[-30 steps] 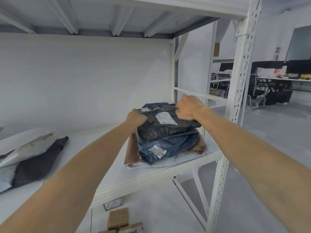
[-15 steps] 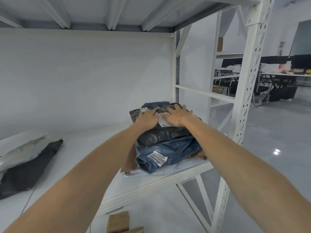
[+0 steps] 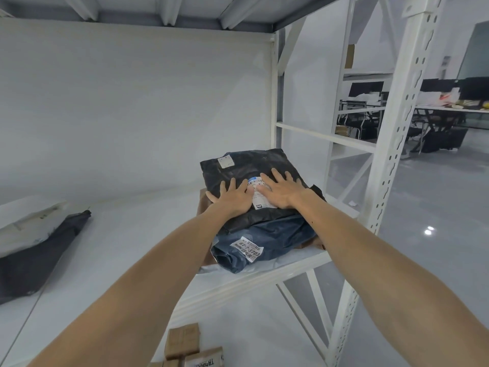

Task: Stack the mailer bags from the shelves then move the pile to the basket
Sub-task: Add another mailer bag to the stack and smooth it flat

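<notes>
On the white shelf [image 3: 127, 234], towards its right-hand end and close to the front edge, a pile of mailer bags [image 3: 267, 217] is stacked. The pile is topped by a black bag [image 3: 254, 165], under which a dark blue bag [image 3: 280, 234] is pressed; a brown bag [image 3: 202, 205] is seen poking out at the left side beneath them, and a pale bag [image 3: 211, 268] lies flat at the very bottom, touching the shelf. Both arms are stretched forward over the shelf edge. The left grip [image 3: 232, 198] is laid flat on the near left part of the black bag, fingers straight and spread, nothing clasped in it. The right grip [image 3: 281, 192] is likewise released and spread flat on the same bag, just beside the left one (the thumbs are nearly touching). A white shipping label [image 3: 260, 203] on the black bag is partly covered by both, and a smaller sticker [image 3: 225, 162] is seen near the far left corner. A barcode label [image 3: 247, 249] is stuck on the front of the dark blue bag. Well apart, at the left end of the shelf, a grey-white bag [image 3: 26, 234] is lying on top of another black bag [image 3: 39, 260]. Cardboard boxes [image 3: 182, 340] are visible on the level below, and a perforated white post [image 3: 397, 128] stands just right of the pile.
</notes>
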